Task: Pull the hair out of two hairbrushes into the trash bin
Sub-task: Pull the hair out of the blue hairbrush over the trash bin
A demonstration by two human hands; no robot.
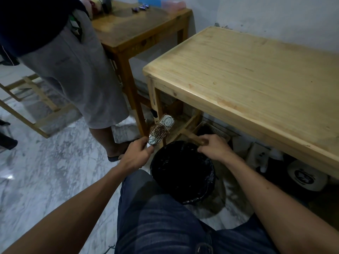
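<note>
My left hand (136, 154) grips the handle of a white round hairbrush (162, 130), which points up and away beside the bin's left rim. A brown tangle of hair (159, 132) wraps its bristles. The trash bin (205, 189) with a black liner stands on the floor between my knee and the table. My right hand (213, 147) hovers over the bin's far rim with thumb and fingertips pinched together, seemingly on a thin tuft of hair that barely shows against the dark liner. I see no second hairbrush.
A light wooden table (256, 74) stands to the right, its legs and crossbar (190, 125) just behind the bin. A darker table (139, 28) is behind it. A person in grey shorts (78, 70) stands at left on the marble floor (45, 171). Clutter lies under the table.
</note>
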